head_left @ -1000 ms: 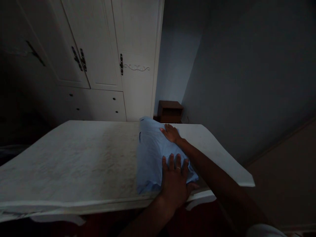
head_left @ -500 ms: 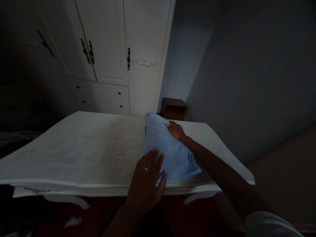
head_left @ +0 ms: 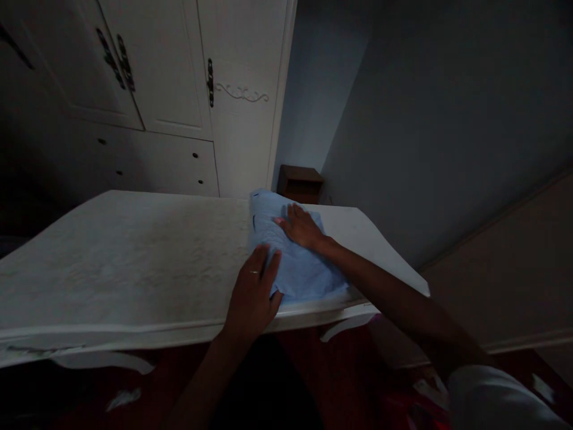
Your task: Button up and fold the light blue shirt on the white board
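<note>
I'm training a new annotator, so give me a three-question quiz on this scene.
1. True or false: the right hand lies flat on the blue cloth.
2. The cloth lies toward which part of the white table: A) its right end, B) its left end, C) its middle?
3. Which hand wears a ring?
Key: 1 true; 2 A; 3 the left hand.

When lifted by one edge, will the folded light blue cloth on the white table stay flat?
Probably not: the folded light blue cloth looks thin and soft, so it would likely droop and unfold. Under the flat left hand and right hand it looks limp, so pushing may bunch it.
</note>
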{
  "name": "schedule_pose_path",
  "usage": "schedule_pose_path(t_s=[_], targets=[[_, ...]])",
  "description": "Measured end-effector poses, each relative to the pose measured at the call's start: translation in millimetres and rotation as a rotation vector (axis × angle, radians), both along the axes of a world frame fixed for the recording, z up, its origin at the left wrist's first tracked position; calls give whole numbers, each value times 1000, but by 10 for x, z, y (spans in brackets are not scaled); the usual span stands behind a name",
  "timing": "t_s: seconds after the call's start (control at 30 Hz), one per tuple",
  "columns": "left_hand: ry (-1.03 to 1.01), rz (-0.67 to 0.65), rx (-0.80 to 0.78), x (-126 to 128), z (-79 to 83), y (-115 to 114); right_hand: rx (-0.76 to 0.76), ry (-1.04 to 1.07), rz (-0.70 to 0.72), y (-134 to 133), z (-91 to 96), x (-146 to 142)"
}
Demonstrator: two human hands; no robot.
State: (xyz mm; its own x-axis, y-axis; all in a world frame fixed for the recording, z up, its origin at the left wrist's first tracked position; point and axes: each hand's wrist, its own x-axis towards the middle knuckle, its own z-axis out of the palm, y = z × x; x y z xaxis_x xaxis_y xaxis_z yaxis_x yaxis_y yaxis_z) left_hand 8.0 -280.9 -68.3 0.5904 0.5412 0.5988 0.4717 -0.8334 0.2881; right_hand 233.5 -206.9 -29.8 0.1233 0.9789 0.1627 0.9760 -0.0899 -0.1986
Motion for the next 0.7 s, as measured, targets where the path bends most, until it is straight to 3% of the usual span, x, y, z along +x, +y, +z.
schedule_pose_path(t_s=[0.13,0.3,0.43,0.57,0.7], targets=[[61,-69,42,-3,-14,77,137,17,93,-363,-86,-180],[191,-95,61,-163,-66,137,236,99,185,-621,-281,18],[299,-109,70,-296,-27,168,293,276,173,-635,-318,134],[378,-143,59,-357,-1,196,328,464,68,-577,-331,215],[388,-240,5,-453,79,218,240,532,-10,-471,-351,304]])
